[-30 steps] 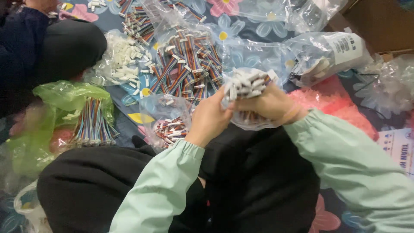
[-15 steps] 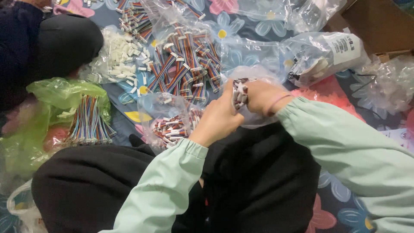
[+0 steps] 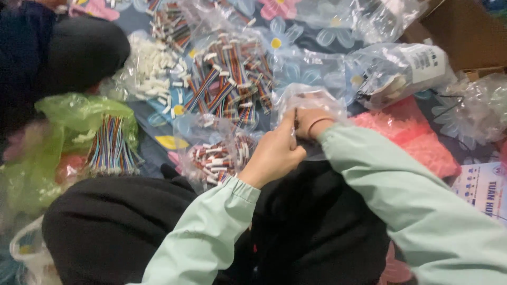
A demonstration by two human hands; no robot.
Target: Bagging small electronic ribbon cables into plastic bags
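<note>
My left hand (image 3: 274,153) pinches the edge of a clear plastic bag (image 3: 309,100) that I hold up in front of me. My right hand (image 3: 311,122) is pushed down inside that bag, wrist at its mouth, so its fingers are hidden. Whatever the bag contains is hidden behind my hands. Both arms wear pale green sleeves. Just left of my left hand lies a small clear bag of red and white connector wires (image 3: 219,155).
A large clear bag of rainbow ribbon cables (image 3: 227,79) and a heap of white connectors (image 3: 153,68) lie ahead. A green bag with striped cables (image 3: 108,145) sits left, pink bubble wrap (image 3: 417,140) right, a cardboard box (image 3: 465,31) far right. Another person's dark sleeve (image 3: 31,47) is upper left.
A second ago my hands held a bunch of white connectors at the bag's mouth. Now my right hand has gone down into the bag and the connectors are out of sight.
</note>
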